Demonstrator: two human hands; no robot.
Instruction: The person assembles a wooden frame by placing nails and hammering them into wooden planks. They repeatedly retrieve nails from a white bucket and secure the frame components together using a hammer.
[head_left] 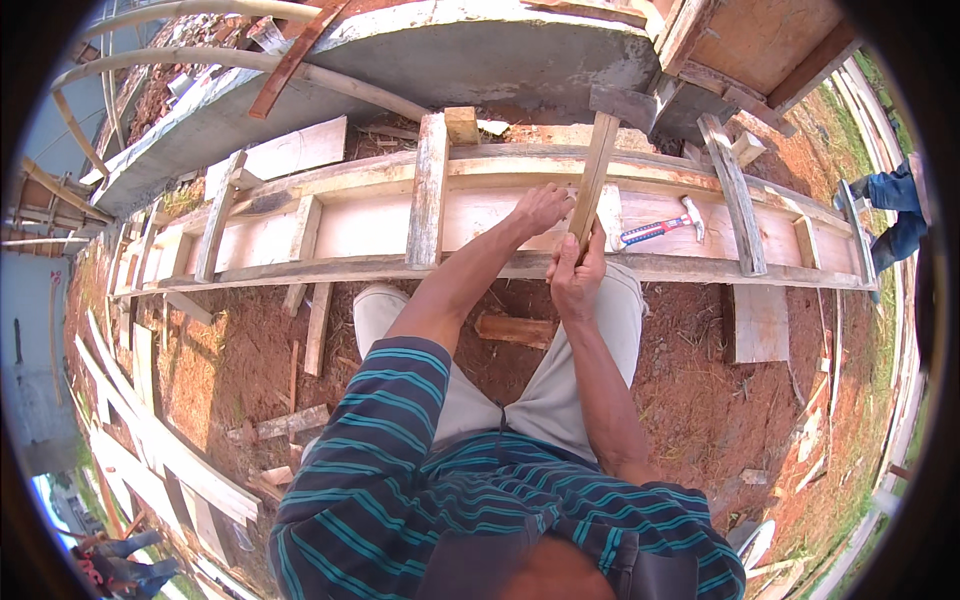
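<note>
A long wooden formwork frame (380,262), with side boards and crosspieces, stretches across in front of me. My right hand (578,280) is wrapped round the near end of a short wooden batten (597,175), which lies across the frame. Just left of the batten is my left hand (543,208), over the frame's inner board, its fingers bent together. What those fingers pinch, if anything, is too small to make out. Right of the batten, a claw hammer (655,231) with a red, white and blue handle rests inside the frame.
Behind the frame runs a concrete wall (400,65), with bamboo poles (230,58) at the upper left. Loose planks (170,450) lie on the reddish soil at left. A short board (758,325) stands below the frame at right. Another person's legs (895,210) show at far right.
</note>
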